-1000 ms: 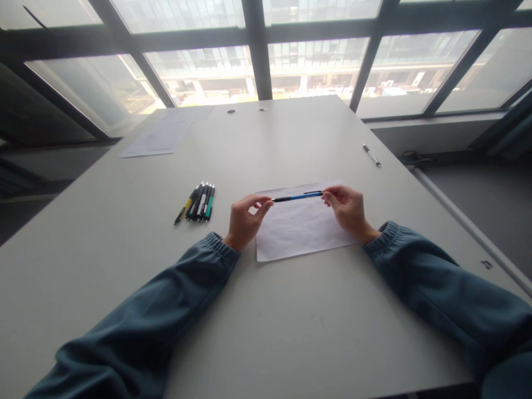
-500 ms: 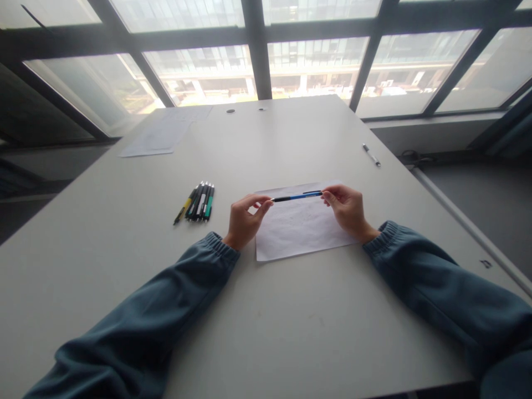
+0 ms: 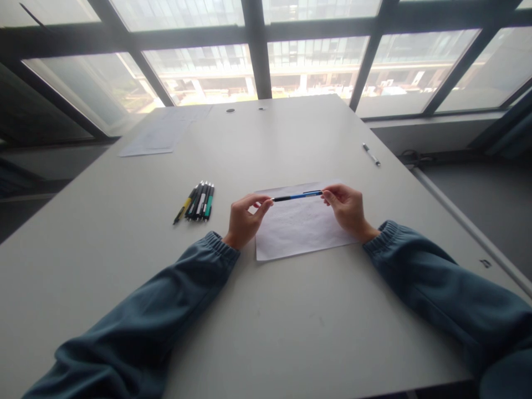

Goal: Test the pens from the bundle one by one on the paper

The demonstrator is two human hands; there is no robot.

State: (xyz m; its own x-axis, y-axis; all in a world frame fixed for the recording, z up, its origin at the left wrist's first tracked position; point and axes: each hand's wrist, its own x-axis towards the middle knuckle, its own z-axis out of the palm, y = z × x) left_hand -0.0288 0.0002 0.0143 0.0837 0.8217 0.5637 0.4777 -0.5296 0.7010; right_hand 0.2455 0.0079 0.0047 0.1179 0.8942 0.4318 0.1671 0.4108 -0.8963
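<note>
Blue pen (image 3: 300,196) pinched endwise between left hand (image 3: 244,219) and right hand (image 3: 347,210); paper (image 3: 301,233) beneath.

- Daylight comes through the windows (image 3: 266,61) beyond both hands; the panes are overexposed and washed out, the buildings outside pale and hazy.
- The table (image 3: 291,343) is evenly and softly lit, with a faint sheen beyond the hands.
- Shadows are weak: a thin one lies under the left hand (image 3: 244,218) and along the near sleeves.
- Edges bow with wide-angle distortion; the window frames slant outward.
- Corners are dark, and the near sleeves look slightly soft.
</note>
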